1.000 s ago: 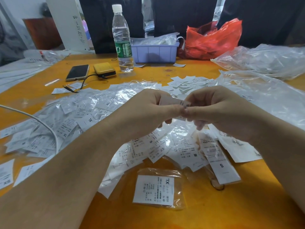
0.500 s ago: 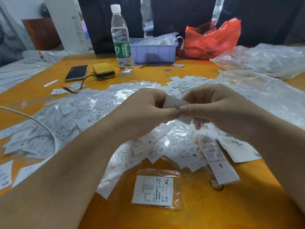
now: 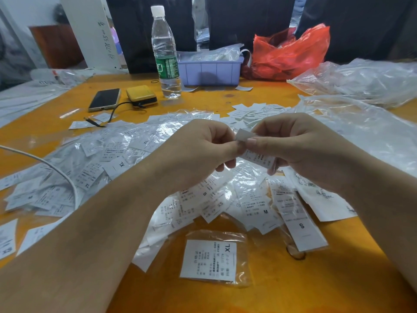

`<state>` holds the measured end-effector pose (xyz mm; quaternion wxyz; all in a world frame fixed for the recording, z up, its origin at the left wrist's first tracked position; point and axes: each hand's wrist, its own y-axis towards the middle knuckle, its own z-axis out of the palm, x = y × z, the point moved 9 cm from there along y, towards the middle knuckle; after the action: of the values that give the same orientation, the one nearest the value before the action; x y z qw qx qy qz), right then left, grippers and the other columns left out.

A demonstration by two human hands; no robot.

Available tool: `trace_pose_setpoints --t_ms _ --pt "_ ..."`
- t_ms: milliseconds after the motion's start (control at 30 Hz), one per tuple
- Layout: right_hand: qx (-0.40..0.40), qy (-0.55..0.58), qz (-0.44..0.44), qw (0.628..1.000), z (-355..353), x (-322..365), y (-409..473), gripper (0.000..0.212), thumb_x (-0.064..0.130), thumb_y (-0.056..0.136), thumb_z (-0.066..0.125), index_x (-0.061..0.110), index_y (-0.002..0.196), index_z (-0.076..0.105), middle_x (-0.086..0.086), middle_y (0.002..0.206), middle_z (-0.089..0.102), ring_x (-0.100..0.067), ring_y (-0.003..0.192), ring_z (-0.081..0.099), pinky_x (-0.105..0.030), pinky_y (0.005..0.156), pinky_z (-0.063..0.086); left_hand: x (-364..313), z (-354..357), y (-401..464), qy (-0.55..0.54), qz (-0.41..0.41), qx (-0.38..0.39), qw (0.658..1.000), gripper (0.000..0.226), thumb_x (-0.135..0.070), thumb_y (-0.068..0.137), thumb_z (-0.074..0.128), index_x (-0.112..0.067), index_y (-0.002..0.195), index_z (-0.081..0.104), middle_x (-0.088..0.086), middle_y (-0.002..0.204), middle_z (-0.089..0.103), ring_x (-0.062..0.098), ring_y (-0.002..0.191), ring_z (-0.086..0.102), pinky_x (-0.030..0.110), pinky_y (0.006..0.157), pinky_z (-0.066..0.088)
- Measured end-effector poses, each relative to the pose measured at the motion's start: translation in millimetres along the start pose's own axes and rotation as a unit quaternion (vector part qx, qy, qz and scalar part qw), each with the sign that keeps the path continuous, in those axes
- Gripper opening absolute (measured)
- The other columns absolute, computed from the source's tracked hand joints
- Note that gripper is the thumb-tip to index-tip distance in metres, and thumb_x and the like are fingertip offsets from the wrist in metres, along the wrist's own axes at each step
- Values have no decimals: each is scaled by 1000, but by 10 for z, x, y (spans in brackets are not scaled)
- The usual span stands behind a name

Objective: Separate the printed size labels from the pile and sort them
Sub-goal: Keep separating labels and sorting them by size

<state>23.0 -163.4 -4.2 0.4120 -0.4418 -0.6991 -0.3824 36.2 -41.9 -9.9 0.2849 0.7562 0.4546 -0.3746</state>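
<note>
A wide pile of white printed size labels [image 3: 117,154], many in clear sleeves, covers the middle of the orange table [image 3: 293,285]. Above the pile my left hand [image 3: 198,152] and my right hand [image 3: 291,150] meet, both pinching one small white label [image 3: 257,157] between thumbs and fingers. Its upper end is folded over and its lower printed part hangs under my right fingers. A bagged XL label [image 3: 209,259] lies alone at the front. A long S label [image 3: 300,224] and an M label [image 3: 259,208] lie at the pile's near right.
At the back stand a water bottle [image 3: 165,53], a lilac plastic bin [image 3: 209,70] and a red bag [image 3: 291,53]. A phone [image 3: 105,99] and a yellow power bank [image 3: 141,95] lie back left. Clear plastic bags [image 3: 361,123] fill the right. A white cable [image 3: 56,170] crosses the left.
The hands stayed together over the pile. The label between them has been worked: its top now folds upward and its printed part hangs lower under the right fingers.
</note>
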Motion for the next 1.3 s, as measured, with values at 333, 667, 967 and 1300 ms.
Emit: trace_pose_setpoints --t_ms 333,667,967,1300 --pt "-13 5 4 1000 -53 -35 9 11 2 89 58 -3 91 68 -10 76 63 -17 65 55 -23 53 46 27 -13 10 -36 -11 -1 999 13 -23 88 69 -19 77 64 -6 64 66 6 56 56 23 52 42" --pt "-20 -40 -15 999 -56 7 11 10 7 82 70 0 89 69 -20 81 67 -24 65 55 -30 55 48 59 -68 24 -21 -15 -15 1000 15 -11 90 61 -23 87 70 -8 64 67 3 52 51 19 51 40" --pt "4 -9 0 1000 -8 -28 3 37 31 74 68 -2 90 68 -23 83 66 -24 67 57 -25 55 48 12 2 -6 -23 -10 22 999 14 -9 90 61 -20 85 70 -8 60 62 3 50 48 17 50 40" --pt "-35 -15 -2 999 -111 -29 14 10 9 87 67 0 86 70 -16 74 68 -22 62 57 -26 53 49 1 -5 -6 -93 -15 33 995 17 -4 89 60 -17 97 66 -4 57 57 13 53 41 27 50 34"
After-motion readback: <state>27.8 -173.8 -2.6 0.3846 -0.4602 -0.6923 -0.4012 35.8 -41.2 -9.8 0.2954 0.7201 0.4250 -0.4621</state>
